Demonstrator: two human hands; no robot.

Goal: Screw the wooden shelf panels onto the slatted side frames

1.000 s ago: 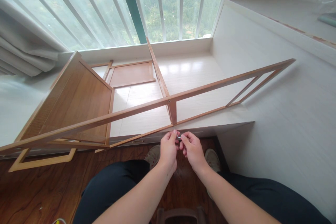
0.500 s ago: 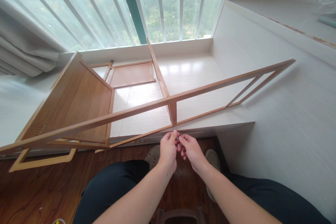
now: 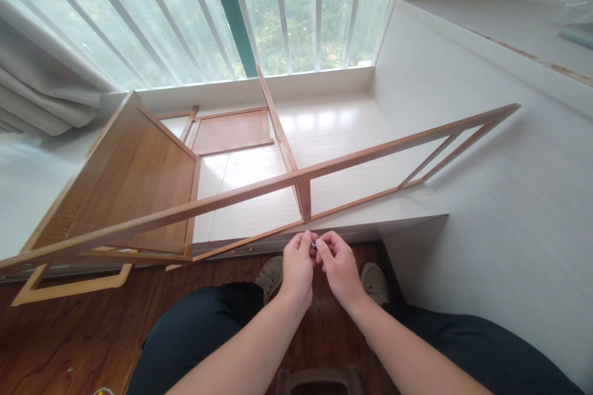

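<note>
My left hand (image 3: 299, 259) and my right hand (image 3: 337, 262) meet just in front of the wooden frame (image 3: 241, 197), fingertips pinched together. Between them shows a small shiny metal piece (image 3: 314, 245), too small to tell its kind. Both hands appear to grip it, though the fingers cover most of it. Right above my fingers, a short wooden upright (image 3: 304, 197) joins the frame's top and bottom rails. A screw hole or fastener (image 3: 297, 179) shows at that joint. Neither hand touches the frame.
A wooden panel (image 3: 134, 179) stands at the frame's left, with a smaller panel (image 3: 234, 131) lying behind on the white window ledge (image 3: 343, 129). A pale wooden piece (image 3: 76, 290) juts out at lower left. A stool (image 3: 319, 376) is below me.
My right hand's fingers have curled in closer to the left hand. A thin tip that stuck up above the left fingertips no longer shows. The wooden frame stays put.
</note>
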